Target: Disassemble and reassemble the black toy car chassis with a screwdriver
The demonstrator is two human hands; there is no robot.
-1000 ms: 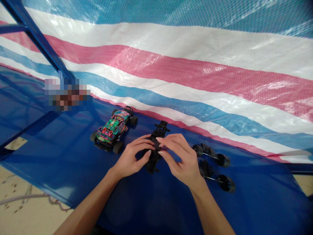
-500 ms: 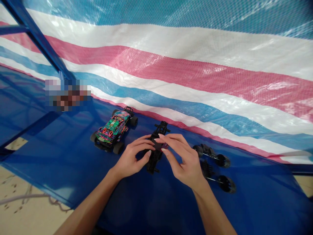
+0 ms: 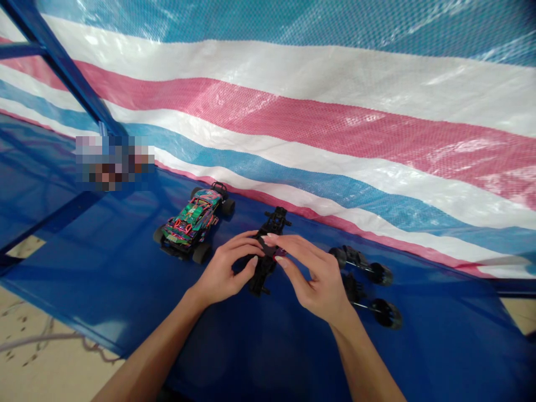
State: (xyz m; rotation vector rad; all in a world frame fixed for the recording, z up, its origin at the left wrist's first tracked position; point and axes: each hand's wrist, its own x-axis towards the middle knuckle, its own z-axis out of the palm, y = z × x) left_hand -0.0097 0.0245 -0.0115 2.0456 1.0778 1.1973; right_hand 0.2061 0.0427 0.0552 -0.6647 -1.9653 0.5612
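A black toy car chassis lies slantwise on the blue table, between both hands. My left hand grips its near left side, with the thumb and fingers curled around the middle. My right hand is closed over the chassis from the right, its fingertips on the middle section. A small reddish-purple part shows between the right thumb and fingers. My fingers hide much of the chassis middle.
A colourful toy car stands to the left. Two black axles with wheels, a far axle and a near axle, lie to the right. Behind hangs a striped plastic sheet. A blue metal frame rises at the left, near a blurred patch.
The right fingertips have shifted very slightly on the chassis middle. Otherwise the hands and objects keep their places; the view has moved a little.
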